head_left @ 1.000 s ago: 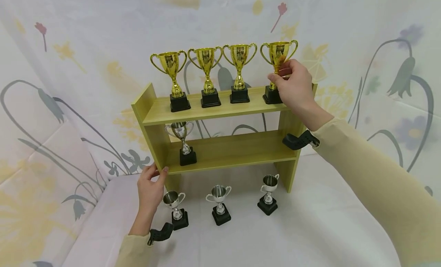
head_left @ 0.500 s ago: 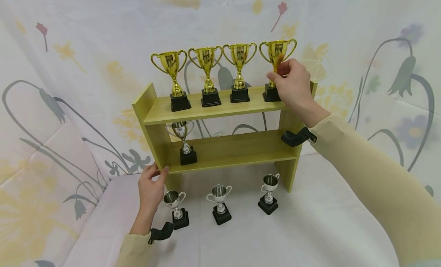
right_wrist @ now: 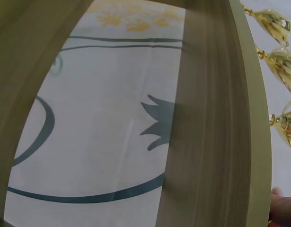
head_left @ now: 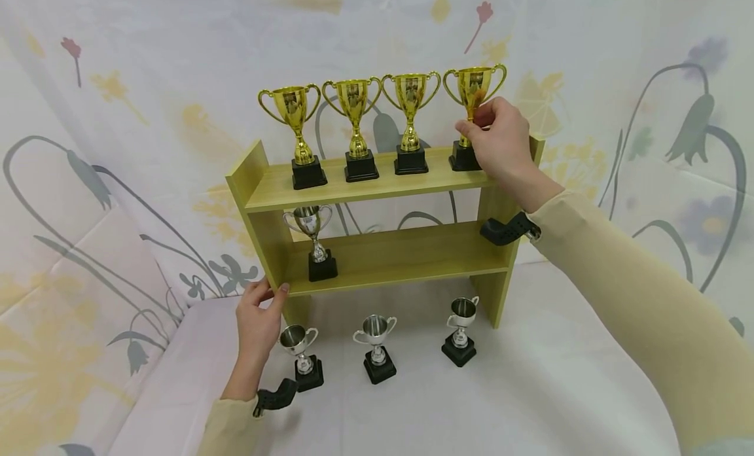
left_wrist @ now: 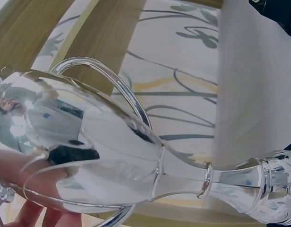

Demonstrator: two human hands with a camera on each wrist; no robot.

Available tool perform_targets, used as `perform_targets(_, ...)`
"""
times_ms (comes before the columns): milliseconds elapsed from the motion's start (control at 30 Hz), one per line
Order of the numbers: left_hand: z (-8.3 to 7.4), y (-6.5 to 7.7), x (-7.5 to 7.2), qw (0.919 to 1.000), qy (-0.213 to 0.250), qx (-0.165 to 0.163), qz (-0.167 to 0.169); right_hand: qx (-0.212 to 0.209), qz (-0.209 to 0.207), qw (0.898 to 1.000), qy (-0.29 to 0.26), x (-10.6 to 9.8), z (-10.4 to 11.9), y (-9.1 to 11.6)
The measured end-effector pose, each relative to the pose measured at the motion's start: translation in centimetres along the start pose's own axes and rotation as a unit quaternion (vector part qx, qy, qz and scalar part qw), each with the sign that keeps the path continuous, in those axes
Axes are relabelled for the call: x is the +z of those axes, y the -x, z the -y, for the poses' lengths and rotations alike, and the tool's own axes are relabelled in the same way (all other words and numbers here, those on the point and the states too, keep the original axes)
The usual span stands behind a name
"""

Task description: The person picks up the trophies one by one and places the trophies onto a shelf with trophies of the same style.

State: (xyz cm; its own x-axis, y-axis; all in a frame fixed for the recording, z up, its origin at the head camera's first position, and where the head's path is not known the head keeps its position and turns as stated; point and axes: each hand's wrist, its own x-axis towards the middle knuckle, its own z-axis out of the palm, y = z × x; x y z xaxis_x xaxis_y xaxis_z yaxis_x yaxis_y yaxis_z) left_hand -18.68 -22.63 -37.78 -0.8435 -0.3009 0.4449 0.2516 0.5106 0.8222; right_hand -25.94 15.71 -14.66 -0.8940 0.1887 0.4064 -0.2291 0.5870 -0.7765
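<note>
A two-tier wooden shelf stands on the table. My right hand pinches the stem of a gold trophy cup at the right end of the top tier, its black base at the board. Its fingers partly cover that stem. At the lower left, my left hand grips the shelf's left side panel, thumb in front and other fingers partly hidden behind. Close to that hand stands a small silver trophy cup. A shiny silver trophy cup fills much of the left wrist view, with fingertips below it.
Three more gold trophies line the top tier to the left. One silver trophy occupies the middle tier's left end. Two others, a middle one and a right one, stand on the white tabletop. Floral cloth hangs behind.
The gold trophy in my right hand has shifted slightly up in the head view, toward the back of the top tier. My left hand has stayed on the shelf's side panel.
</note>
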Motion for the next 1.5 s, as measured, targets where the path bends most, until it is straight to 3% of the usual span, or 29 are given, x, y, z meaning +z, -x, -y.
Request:
perform_targets(500,0.3,0.2,0.1,1.0000,-0.007,0.007,-0.001,0.021,-0.013,0.999,-0.020,-0.1,-0.2,-0.2)
perform_targets(833,0.6,0.3,0.0,0.9999,-0.012,0.003,-0.005,0.030,0.025,0.999,-0.031,-0.2,-0.5,0.5)
perform_targets(1500,0.3,-0.2,0.1,0.9997,-0.001,0.017,-0.017,-0.008,0.032,0.997,-0.073,-1.7,-0.1,2.5)
